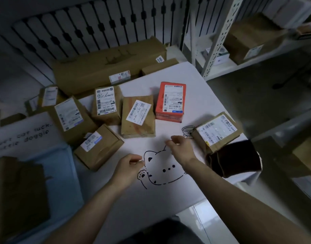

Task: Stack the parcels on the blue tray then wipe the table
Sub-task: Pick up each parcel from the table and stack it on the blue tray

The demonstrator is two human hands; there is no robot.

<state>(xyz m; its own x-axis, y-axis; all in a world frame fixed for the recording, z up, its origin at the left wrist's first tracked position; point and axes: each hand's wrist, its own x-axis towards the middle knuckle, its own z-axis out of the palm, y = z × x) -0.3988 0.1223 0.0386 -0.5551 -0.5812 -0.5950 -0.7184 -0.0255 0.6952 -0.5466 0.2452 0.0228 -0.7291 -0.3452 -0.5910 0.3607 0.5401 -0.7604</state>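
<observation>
Left hand (129,164) and right hand (181,148) hover loosely curled, holding nothing. Just beyond them on the table (168,199) lies a brown parcel (138,118) (blue tray (63,173) sits far left): stiff cardboard, probably light, best gripped across its long sides.

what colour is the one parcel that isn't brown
Orange-red. The parcel shows best in the head view.

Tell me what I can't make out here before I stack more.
Head view:
- blue tray: left part under a brown box, itself cut by the frame edge.
- red parcel: label print too small and blurred to read.
- rightmost parcel: near end hidden by the dark cloth.
</observation>
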